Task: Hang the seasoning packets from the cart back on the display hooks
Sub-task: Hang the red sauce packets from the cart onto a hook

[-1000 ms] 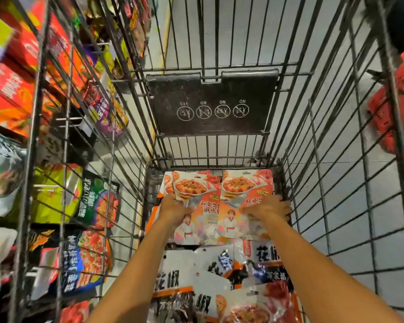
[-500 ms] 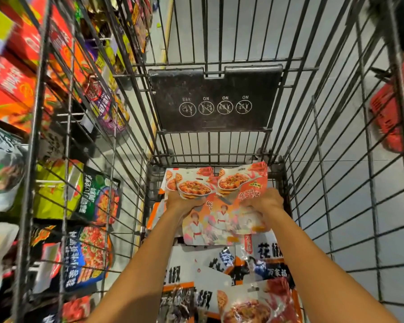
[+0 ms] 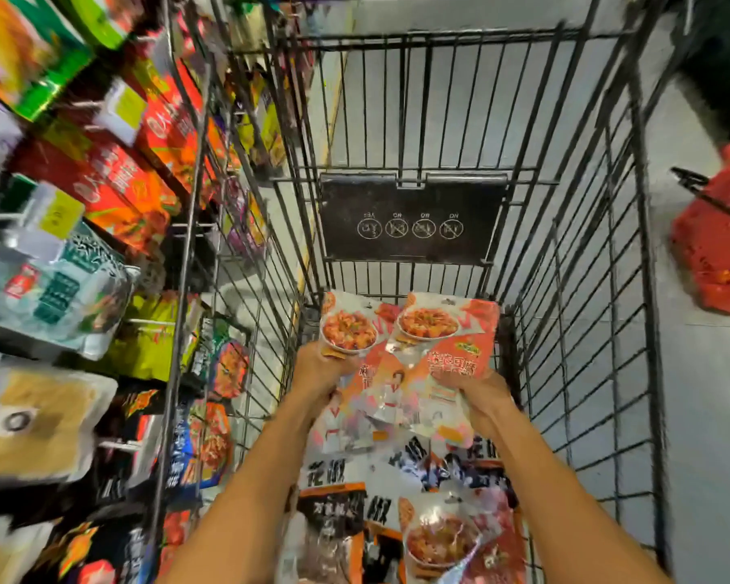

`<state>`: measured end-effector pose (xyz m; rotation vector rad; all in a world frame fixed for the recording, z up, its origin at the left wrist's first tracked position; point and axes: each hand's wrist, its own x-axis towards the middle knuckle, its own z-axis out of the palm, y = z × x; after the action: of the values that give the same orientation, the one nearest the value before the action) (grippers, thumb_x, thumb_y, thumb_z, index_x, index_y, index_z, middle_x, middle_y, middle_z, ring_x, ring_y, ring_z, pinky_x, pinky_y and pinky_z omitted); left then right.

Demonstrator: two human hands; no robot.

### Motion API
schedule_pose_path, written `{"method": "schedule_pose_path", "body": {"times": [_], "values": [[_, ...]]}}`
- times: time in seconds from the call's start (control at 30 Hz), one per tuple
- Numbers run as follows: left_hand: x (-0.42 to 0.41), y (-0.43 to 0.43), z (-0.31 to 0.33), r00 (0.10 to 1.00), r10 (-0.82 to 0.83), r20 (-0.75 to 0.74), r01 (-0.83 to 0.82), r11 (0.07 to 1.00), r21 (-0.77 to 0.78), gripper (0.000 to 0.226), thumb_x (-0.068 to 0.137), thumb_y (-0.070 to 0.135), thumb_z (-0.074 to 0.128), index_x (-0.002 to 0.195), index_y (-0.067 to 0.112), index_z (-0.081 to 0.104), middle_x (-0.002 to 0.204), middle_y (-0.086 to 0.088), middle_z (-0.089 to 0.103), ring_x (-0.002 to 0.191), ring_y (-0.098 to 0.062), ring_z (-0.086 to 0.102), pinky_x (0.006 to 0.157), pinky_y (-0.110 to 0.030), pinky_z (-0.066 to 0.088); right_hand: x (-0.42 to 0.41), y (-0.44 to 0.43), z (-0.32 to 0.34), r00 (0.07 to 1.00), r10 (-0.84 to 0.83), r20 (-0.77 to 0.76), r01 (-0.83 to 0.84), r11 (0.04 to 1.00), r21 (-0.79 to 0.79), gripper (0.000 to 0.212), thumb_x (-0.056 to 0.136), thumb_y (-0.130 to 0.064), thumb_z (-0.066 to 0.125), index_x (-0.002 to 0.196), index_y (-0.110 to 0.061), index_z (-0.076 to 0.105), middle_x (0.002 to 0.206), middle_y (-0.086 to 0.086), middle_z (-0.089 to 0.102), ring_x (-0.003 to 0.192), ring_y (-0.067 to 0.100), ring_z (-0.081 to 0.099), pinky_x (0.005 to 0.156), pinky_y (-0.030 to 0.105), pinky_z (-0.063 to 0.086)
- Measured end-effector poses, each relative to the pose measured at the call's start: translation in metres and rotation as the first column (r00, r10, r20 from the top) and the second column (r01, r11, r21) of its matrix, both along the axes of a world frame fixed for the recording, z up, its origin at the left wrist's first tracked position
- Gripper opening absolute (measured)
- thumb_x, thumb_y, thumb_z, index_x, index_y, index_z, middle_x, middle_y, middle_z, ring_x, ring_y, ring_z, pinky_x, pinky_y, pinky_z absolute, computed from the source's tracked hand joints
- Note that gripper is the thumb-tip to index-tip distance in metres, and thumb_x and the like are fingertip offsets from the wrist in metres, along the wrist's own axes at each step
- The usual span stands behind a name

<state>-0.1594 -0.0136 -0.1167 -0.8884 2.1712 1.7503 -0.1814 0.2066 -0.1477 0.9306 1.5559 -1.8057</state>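
Left hand (image 3: 319, 370) is gripping the left orange seasoning packet (image 3: 348, 333) by its lower left edge, fingers curled round it. Right hand (image 3: 479, 394) is gripping the right orange seasoning packet (image 3: 443, 330) low on its right side, fingers curled on it. Both packets are being held upright inside the cart (image 3: 586, 297), at the far end, with their tops sitting just below the black flap (image 3: 411, 221) that has four round icons. The two are overlapping in the middle, the right one lying in front. More orange packets seem to be fanning out behind and below them, count unclear. Both forearms are reaching in from the near edge.

Under the hands, white-and-black packets (image 3: 334, 474) are lying loose in the cart bottom. A red foil packet (image 3: 443, 537) is lying on top of them, nearest the camera.

Display rack (image 3: 114, 179) is running along the cart's left side, outside the wire, packed with hanging bags. It's heavily blurred, hooks hard to make out. Red basket (image 3: 717, 246) is sitting on the floor off to the right, apart from the cart.
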Motion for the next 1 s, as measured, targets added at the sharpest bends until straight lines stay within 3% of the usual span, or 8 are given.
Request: {"method": "schedule_pose_path", "body": {"times": [0.1, 0.2, 0.3, 0.4, 0.53, 0.67, 0.87, 1.0], "values": [[0.016, -0.015, 0.054, 0.991, 0.052, -0.123, -0.059, 0.997, -0.054, 0.012, 0.076, 0.005, 0.077, 0.085, 0.002, 0.070, 0.068, -0.008, 0.064, 0.051, -0.006, 0.053, 0.045, -0.018, 0.043, 0.009, -0.001, 0.037, 0.996, 0.014, -0.086, -0.014, 1.000, -0.001, 0.068, 0.074, -0.008, 0.079, 0.132, 0.004, 0.047, 0.125, 0.016, 0.060, 0.098, 0.020, 0.063, 0.069, 0.019, 0.051], [0.035, -0.023, 0.120, 0.975, 0.111, -0.192, -0.108, 0.994, 0.029, 0.010, 0.077, 0.002, 0.074, 0.080, 0.012, 0.071, 0.065, -0.003, 0.063, 0.050, -0.009, 0.053, 0.046, -0.023, 0.044, 0.015, -0.002, 0.085, 0.981, 0.078, -0.178, -0.079, 0.997, 0.003, 0.052, 0.072, -0.017, 0.081, 0.112, 0.006, 0.058, 0.127, 0.014, 0.061, 0.121, 0.026, 0.054, 0.092, 0.030, 0.038], [0.061, -0.032, 0.185, 0.941, 0.174, -0.291, -0.190, 0.981, -0.028, 0.012, 0.074, 0.006, 0.077, 0.079, 0.015, 0.070, 0.068, -0.003, 0.065, 0.050, -0.006, 0.056, 0.046, -0.023, 0.045, 0.025, -0.006, 0.146, 0.934, 0.191, -0.302, -0.208, 0.978, -0.023, 0.064, 0.064, -0.025, 0.084, 0.117, 0.001, 0.060, 0.115, 0.012, 0.068, 0.114, 0.024, 0.060, 0.105, 0.037, 0.039], [0.101, -0.039, 0.249, 0.901, 0.209, -0.380, -0.256, 0.963, -0.079, 0.011, 0.073, 0.009, 0.079, 0.078, 0.014, 0.070, 0.067, -0.002, 0.066, 0.043, 0.001, 0.053, 0.039, -0.015, 0.042, 0.038, -0.011, 0.209, 0.854, 0.265, -0.448, -0.322, 0.945, -0.054, 0.032, 0.065, -0.021, 0.083, 0.094, -0.009, 0.072, 0.094, 0.009, 0.074, 0.097, 0.029, 0.068, 0.096, 0.047, 0.049], [0.174, -0.041, 0.333, 0.813, 0.265, -0.518, -0.389, 0.910, -0.145, 0.018, 0.077, 0.002, 0.072, 0.070, 0.017, 0.066, 0.041, 0.015, 0.055, 0.037, 0.004, 0.046, 0.036, -0.008, 0.034, 0.064, -0.028, 0.290, 0.728, 0.317, -0.607, -0.472, 0.875, -0.109, 0.023, 0.062, -0.017, 0.078, 0.083, -0.013, 0.072, 0.079, 0.001, 0.076, 0.077, 0.016, 0.071, 0.067, 0.026, 0.057], [0.271, -0.042, 0.406, 0.696, 0.378, -0.611, -0.550, 0.827, -0.114, 0.003, 0.080, 0.003, 0.072, 0.080, 0.003, 0.068, 0.047, 0.009, 0.061, 0.034, -0.004, 0.049, 0.034, -0.015, 0.038, 0.108, -0.051, 0.366, 0.592, 0.370, -0.716, -0.631, 0.765, -0.126, 0.012, 0.059, -0.025, 0.078, 0.070, -0.020, 0.077, 0.078, -0.002, 0.075, 0.073, 0.011, 0.071, 0.069, 0.023, 0.058], [0.422, -0.028, 0.504, 0.497, 0.437, -0.750, -0.770, 0.621, -0.148, 0.017, 0.077, -0.001, 0.071, 0.082, 0.016, 0.072, 0.062, 0.017, 0.067, 0.047, 0.011, 0.055, 0.048, -0.008, 0.045, 0.193, -0.095, 0.456, 0.451, 0.391, -0.802, -0.825, 0.525, -0.208, 0.015, 0.064, -0.021, 0.076, 0.077, -0.016, 0.071, 0.075, -0.001, 0.074, 0.071, 0.014, 0.070, 0.064, 0.025, 0.057], [0.522, -0.004, 0.550, 0.354, 0.452, -0.818, -0.870, 0.479, -0.112, 0.016, 0.075, 0.006, 0.072, 0.073, 0.017, 0.061, 0.044, 0.017, 0.059, 0.034, 0.006, 0.048, 0.035, -0.008, 0.038, 0.267, -0.126, 0.506, 0.331, 0.391, -0.859, -0.923, 0.325, -0.208, 0.028, 0.058, -0.024, 0.080, 0.082, -0.015, 0.070, 0.077, -0.002, 0.073, 0.074, 0.010, 0.070, 0.067, 0.022, 0.056]]}}
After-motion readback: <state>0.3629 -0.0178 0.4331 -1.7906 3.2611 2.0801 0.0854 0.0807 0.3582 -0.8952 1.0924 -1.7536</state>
